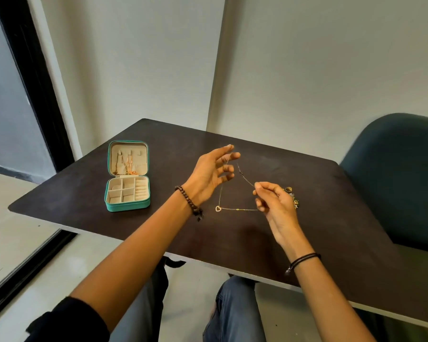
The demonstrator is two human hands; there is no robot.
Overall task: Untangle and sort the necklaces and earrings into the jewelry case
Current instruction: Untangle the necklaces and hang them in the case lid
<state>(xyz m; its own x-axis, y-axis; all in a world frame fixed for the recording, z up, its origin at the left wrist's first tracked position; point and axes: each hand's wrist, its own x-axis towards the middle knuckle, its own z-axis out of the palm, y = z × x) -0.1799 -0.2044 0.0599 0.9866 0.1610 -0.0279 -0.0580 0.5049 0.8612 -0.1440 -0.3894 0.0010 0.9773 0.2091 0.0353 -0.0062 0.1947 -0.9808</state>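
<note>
I read this as the untangling step on a thin gold necklace (246, 180), held up over the middle of the table (331, 218). My right hand (274, 201) pinches the chain between thumb and forefinger; my left hand (213, 171) has its fingers splayed and nearly straight, the chain hooked across them with no pinch I can make out. The heart pendant (218, 208) hangs at the low corner of the loop, and a small dark snag (241, 172) sits on the upper strand between the hands. I'd keep the strand slack and tease the snag loose, not pull it taut, since tension would likely tighten it. The open jewelry case (127, 176) waits near the table's left edge; the remaining jewelry heap (292, 196) lies just behind the right hand
</note>
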